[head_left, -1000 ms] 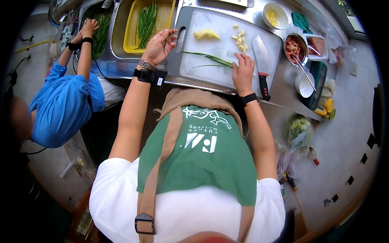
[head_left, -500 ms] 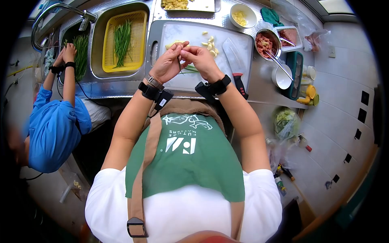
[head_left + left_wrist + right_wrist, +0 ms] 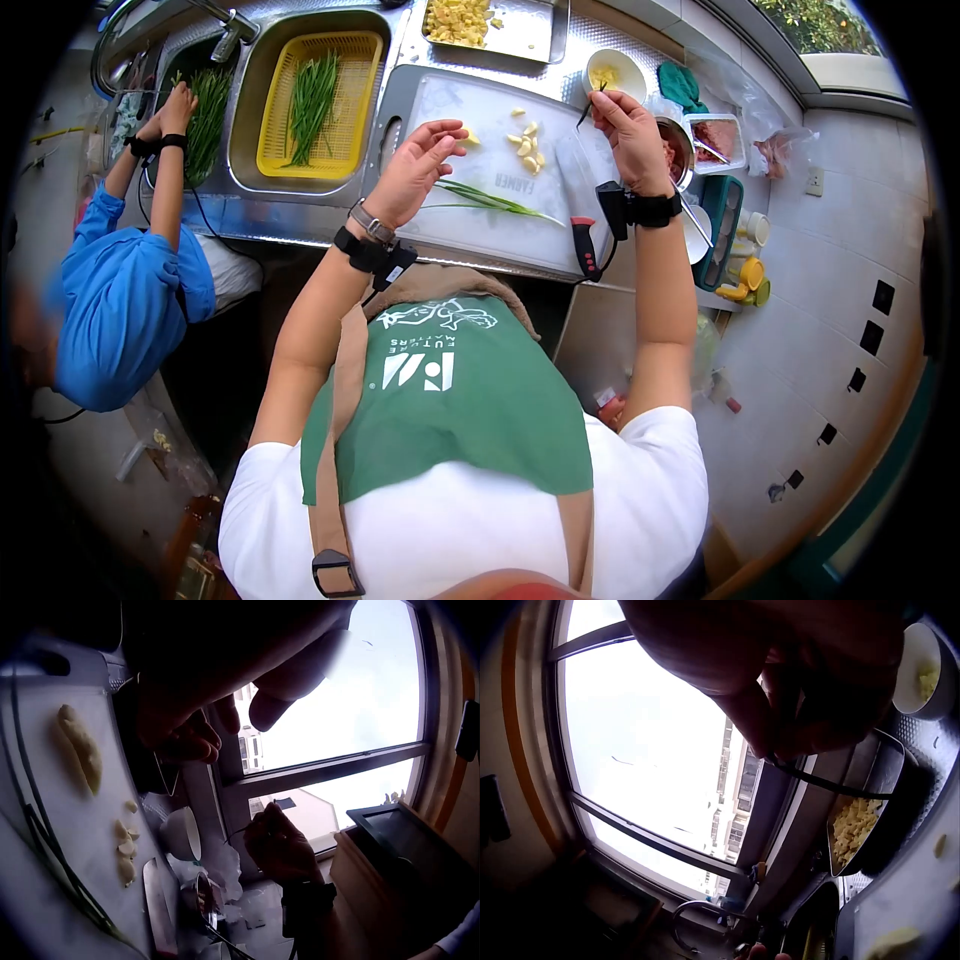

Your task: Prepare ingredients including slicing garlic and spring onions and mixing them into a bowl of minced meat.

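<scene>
In the head view, my left hand (image 3: 415, 170) hovers over the left part of the cutting board (image 3: 400, 215), fingers apart and holding nothing. My right hand (image 3: 635, 140) is raised above the board's right side, pinching a thin dark strand (image 3: 584, 113); the right wrist view shows the strand (image 3: 832, 785) trailing from the fingertips. Green stalks (image 3: 490, 198) lie on the board below garlic cloves (image 3: 527, 150). A piece of ginger (image 3: 81, 750) shows whole in the left wrist view, partly covered by the left hand in the head view. The knife (image 3: 583, 248) lies at right, its blade partly behind my right forearm.
Left of the board, a yellow basket (image 3: 372, 110) with green stalks sits in the sink. Behind stands a tray (image 3: 545, 38) of yellow pieces. Bowls (image 3: 632, 78), a meat container (image 3: 738, 150) and a green case (image 3: 718, 250) are at right. Another person (image 3: 130, 310) works at far left.
My hands were together over the board half a second ago; the right has moved away to the right with the dark strand. The left fingers have spread and let go, and the stalks are uncovered.
</scene>
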The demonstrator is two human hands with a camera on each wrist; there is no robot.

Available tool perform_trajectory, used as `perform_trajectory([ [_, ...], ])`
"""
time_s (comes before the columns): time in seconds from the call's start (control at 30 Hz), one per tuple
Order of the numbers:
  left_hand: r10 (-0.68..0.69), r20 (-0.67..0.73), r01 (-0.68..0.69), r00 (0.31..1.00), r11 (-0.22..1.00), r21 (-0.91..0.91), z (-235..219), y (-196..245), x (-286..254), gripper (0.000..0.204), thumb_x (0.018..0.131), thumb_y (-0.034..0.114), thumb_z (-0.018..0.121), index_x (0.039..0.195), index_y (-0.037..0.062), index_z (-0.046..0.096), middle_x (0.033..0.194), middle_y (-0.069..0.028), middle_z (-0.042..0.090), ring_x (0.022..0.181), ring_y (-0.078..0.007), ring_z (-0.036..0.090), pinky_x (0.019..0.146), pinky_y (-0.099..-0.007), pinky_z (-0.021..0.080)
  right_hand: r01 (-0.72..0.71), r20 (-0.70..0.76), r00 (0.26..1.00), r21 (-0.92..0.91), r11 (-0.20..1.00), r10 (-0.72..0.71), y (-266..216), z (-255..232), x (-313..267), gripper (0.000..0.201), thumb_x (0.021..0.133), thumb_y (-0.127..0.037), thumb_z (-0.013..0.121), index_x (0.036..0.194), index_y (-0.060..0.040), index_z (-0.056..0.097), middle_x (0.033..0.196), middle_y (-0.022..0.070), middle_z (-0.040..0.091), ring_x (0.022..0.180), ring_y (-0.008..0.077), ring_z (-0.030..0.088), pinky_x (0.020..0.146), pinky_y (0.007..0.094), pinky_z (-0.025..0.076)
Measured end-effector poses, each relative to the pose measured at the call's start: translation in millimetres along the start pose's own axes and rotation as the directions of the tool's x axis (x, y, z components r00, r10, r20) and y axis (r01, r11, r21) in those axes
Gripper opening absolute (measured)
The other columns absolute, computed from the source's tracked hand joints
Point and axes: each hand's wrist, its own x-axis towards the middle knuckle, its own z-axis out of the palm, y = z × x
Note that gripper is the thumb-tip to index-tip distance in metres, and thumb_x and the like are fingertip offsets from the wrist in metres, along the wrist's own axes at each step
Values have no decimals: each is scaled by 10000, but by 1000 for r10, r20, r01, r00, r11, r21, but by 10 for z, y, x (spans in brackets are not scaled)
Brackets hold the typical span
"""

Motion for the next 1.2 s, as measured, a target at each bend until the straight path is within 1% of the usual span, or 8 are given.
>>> perform_trajectory([
  [0.1, 91, 60, -102, 994, 973, 207, 262, 57, 126, 430, 968, 303, 567, 1325, 70, 514, 1252, -44, 600, 979, -69, 537, 814, -199, 418, -71, 108, 992, 100, 992, 60, 245, 494, -226, 189, 877, -184, 698, 983, -29, 672, 860, -14, 636, 768, 62, 539, 711, 197, 425],
  [0.27, 20, 122, -45, 992, 978, 203, 381, -32, 288, 291, 929, 208, 635, 1163, 35, 626, 958, -12, 658, 798, -53, 545, 701, -186, 434, -14, 100, 995, 12, 1000, 13, 554, 701, -346, 161, 890, -163, 683, 982, -34, 657, 866, -6, 633, 757, 74, 536, 713, 210, 433],
  [0.37, -37, 86, 21, 996, 985, 173, 296, -76, 311, 223, 924, 186, 640, 1084, 31, 656, 884, -6, 661, 727, -47, 535, 660, -177, 433, 84, -97, 995, 543, 836, -37, 619, 451, -321, 102, 919, -113, 633, 976, -31, 612, 846, 10, 597, 738, 100, 525, 712, 231, 447],
  [0.47, -74, 45, 68, 996, 989, 130, 271, -83, 308, 196, 920, 199, 647, 1059, 64, 671, 918, 7, 670, 752, -43, 549, 679, -184, 442, 148, -91, 984, -60, 987, -153, 504, 452, -449, 147, 891, -144, 679, 953, -11, 667, 824, -6, 633, 714, 62, 508, 663, 202, 419],
  [0.53, -118, -78, 116, 990, 993, -26, 407, -55, 271, 201, 911, 226, 661, 1070, 105, 680, 966, 36, 670, 827, -45, 563, 742, -210, 450, 44, -4, 999, -241, 970, -46, 554, 589, -535, 164, 870, -159, 705, 930, -6, 693, 803, -9, 649, 708, 50, 503, 645, 197, 409],
  [0.73, -206, 21, 207, 978, 969, -136, 419, -260, 293, 214, 921, 254, 644, 1098, 136, 673, 999, 61, 652, 935, -67, 562, 821, -260, 429, -113, 33, 993, 2, 994, 113, 712, 746, -526, 185, 877, -165, 691, 960, 1, 694, 807, 5, 651, 707, 73, 514, 652, 214, 422],
  [0.83, -199, 74, 211, 977, 949, -234, 369, -307, 310, 241, 937, 261, 618, 1138, 129, 639, 1028, 45, 632, 973, -84, 549, 822, -269, 416, -226, 191, 963, 184, 957, 191, 731, 717, -485, 183, 887, -166, 683, 966, -2, 690, 812, 3, 643, 685, 74, 501, 654, 211, 419],
  [1.2, -143, -44, 135, 989, 979, -154, 341, -316, 339, 209, 937, 251, 621, 1108, 136, 654, 975, 68, 620, 885, -43, 524, 797, -246, 429, -249, 288, 923, -63, 966, 257, 475, 514, -229, 147, 899, -186, 661, 877, -42, 639, 694, -48, 541, 628, 47, 460, 610, 185, 378],
])
